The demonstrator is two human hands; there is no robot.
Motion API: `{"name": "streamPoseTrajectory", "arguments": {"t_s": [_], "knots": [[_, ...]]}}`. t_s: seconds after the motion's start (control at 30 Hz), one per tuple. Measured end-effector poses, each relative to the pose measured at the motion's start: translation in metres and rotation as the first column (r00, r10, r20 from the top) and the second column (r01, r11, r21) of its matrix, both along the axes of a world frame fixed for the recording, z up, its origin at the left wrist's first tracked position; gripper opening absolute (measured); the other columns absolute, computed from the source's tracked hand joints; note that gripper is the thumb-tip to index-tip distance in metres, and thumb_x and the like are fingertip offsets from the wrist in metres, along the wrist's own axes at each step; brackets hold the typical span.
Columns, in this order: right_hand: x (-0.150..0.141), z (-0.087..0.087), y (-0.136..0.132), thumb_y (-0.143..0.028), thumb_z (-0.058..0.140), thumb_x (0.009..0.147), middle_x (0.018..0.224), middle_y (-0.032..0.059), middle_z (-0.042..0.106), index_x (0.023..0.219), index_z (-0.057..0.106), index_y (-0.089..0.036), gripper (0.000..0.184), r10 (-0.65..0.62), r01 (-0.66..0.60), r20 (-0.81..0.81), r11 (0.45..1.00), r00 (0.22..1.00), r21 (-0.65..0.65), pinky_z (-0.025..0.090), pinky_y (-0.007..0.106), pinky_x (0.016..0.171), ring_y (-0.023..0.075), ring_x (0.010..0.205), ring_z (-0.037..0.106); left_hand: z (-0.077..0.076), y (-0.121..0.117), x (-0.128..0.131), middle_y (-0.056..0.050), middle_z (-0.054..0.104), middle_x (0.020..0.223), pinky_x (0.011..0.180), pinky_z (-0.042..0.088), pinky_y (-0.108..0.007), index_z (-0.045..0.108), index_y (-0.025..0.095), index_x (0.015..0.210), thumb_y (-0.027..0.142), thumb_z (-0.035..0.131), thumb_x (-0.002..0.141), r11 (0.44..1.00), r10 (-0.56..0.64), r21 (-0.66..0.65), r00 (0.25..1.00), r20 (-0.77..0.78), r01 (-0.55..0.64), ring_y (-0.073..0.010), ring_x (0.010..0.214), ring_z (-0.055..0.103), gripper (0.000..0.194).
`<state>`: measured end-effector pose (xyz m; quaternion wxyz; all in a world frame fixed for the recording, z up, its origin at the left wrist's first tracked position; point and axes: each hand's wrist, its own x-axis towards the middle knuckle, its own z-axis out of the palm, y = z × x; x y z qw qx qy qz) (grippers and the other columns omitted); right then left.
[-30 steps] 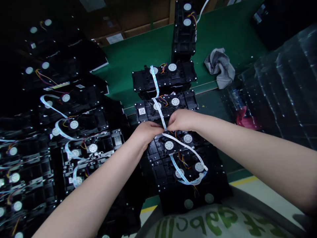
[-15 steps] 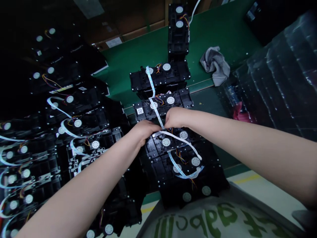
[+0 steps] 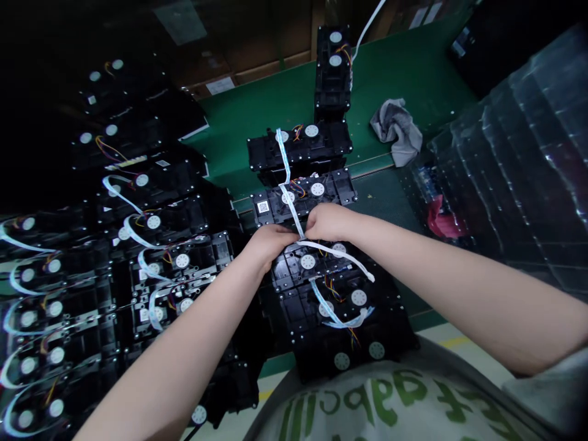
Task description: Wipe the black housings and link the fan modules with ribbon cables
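Left hand (image 3: 269,245) and right hand (image 3: 325,222) clenched on white ribbon cable (image 3: 337,254) above black fan assembly (image 3: 305,199); cable judged light, limp, best held along its flat run

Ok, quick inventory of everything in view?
black fan units: too many to count, black with white hubs, in rows on and left of the work surface
ribbon cables: several, white-blue, across the units
wire bundles: several, multicoloured, on the units
QR label: one, white, on a unit
work surface: one, green, under the central units
rag: one, grey, on the work surface, right
plastic sheeting: one mass, clear, far right
red item: one, red, beside the sheeting
shirt: one, pale with green lettering, bottom
left hand: one, at a ribbon cable
right hand: one, at the same cable
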<state>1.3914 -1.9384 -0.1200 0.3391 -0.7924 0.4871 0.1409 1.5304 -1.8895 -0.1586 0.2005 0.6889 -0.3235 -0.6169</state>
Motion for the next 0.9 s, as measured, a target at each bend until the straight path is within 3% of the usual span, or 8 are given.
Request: {"name": "streamPoseTrajectory", "arguments": {"t_s": [0.07,0.13,0.23,0.33,0.43,0.7,0.83,0.9], "knots": [[-0.013,0.003,0.011,-0.026,0.048,0.07,0.075,0.0035,0.065,0.076,0.066,-0.017,0.021,0.028,0.001,0.183,0.987,0.983,-0.16,0.042,0.026,0.064,0.0162,0.07,0.057,-0.002,0.012,0.009,-0.006,0.067,0.075,0.067,0.047,-0.028,0.064,0.013,0.079,0.036,0.068,0.055,0.995,0.036,-0.088,0.999,-0.006,-0.036,-0.0174,0.068,0.061,0.034],[-0.033,0.006,0.025,-0.024,0.045,0.075,0.09,0.0037,0.064,0.088,0.064,-0.017,0.024,0.024,0.102,0.335,0.931,0.942,-0.351,0.042,0.029,0.077,0.0169,0.084,0.056,-0.004,0.031,0.018,-0.007,0.066,0.089,0.073,0.046,-0.028,0.061,0.016,0.092,0.045,0.066,0.058,0.986,0.097,-0.142,0.995,0.028,-0.092,-0.0184,0.08,0.061,0.045],[-0.069,0.004,0.044,-0.034,0.048,0.076,0.109,0.0105,0.056,0.107,0.054,-0.012,0.039,-0.172,0.327,0.348,0.828,0.921,-0.455,0.037,0.036,0.089,0.0223,0.1,0.05,-0.004,0.063,0.023,-0.006,0.064,0.099,0.077,0.045,-0.029,0.057,0.018,0.1,0.047,0.061,0.064,0.984,0.137,-0.116,0.991,-0.002,-0.136,-0.0184,0.087,0.059,0.046],[-0.099,-0.008,0.054,-0.046,0.049,0.074,0.109,0.0155,0.055,0.111,0.05,-0.01,0.052,-0.422,0.466,0.218,0.857,0.88,-0.222,0.041,0.037,0.081,0.026,0.097,0.052,-0.004,0.082,0.019,-0.007,0.063,0.1,0.077,0.044,-0.028,0.057,0.016,0.097,0.046,0.06,0.066,0.983,0.147,-0.107,0.989,-0.03,-0.15,-0.0187,0.09,0.058,0.043],[-0.111,-0.026,0.055,-0.043,0.046,0.077,0.094,0.0094,0.062,0.102,0.056,-0.016,0.038,-0.478,0.481,0.212,0.876,0.852,0.041,0.044,0.031,0.071,0.0217,0.084,0.057,-0.005,0.082,0.013,-0.008,0.062,0.099,0.077,0.043,-0.027,0.057,0.014,0.097,0.042,0.062,0.066,0.963,0.241,-0.111,0.969,-0.058,-0.246,-0.0175,0.088,0.057,0.043],[-0.1,-0.065,0.021,-0.033,0.053,0.072,0.086,0.0044,0.064,0.098,0.058,-0.019,0.03,-0.526,0.593,0.506,0.804,0.684,0.034,0.046,0.03,0.067,0.0183,0.075,0.058,-0.008,0.05,0.01,-0.002,0.063,0.082,0.068,0.044,-0.024,0.06,0.014,0.083,0.031,0.068,0.059,0.856,0.464,-0.126,0.852,-0.241,-0.502,-0.012,0.074,0.057,0.031],[-0.097,-0.065,0.009,-0.032,0.051,0.072,0.086,0.0037,0.065,0.097,0.059,-0.019,0.029,-0.512,0.572,0.549,0.817,0.661,0.072,0.046,0.032,0.069,0.0176,0.073,0.058,-0.009,0.043,0.009,-0.003,0.062,0.081,0.069,0.045,-0.025,0.059,0.013,0.084,0.03,0.067,0.06,0.838,0.47,-0.157,0.837,-0.279,-0.523,-0.012,0.074,0.057,0.031],[-0.097,-0.056,0.012,-0.03,0.051,0.071,0.087,0.0049,0.064,0.098,0.058,-0.018,0.03,-0.5,0.592,0.525,0.806,0.688,-0.009,0.046,0.033,0.07,0.0182,0.075,0.058,-0.011,0.044,0.009,-0.003,0.061,0.083,0.071,0.045,-0.027,0.058,0.013,0.087,0.033,0.066,0.062,0.849,0.45,-0.173,0.855,-0.257,-0.498,-0.0126,0.076,0.056,0.033]]}}
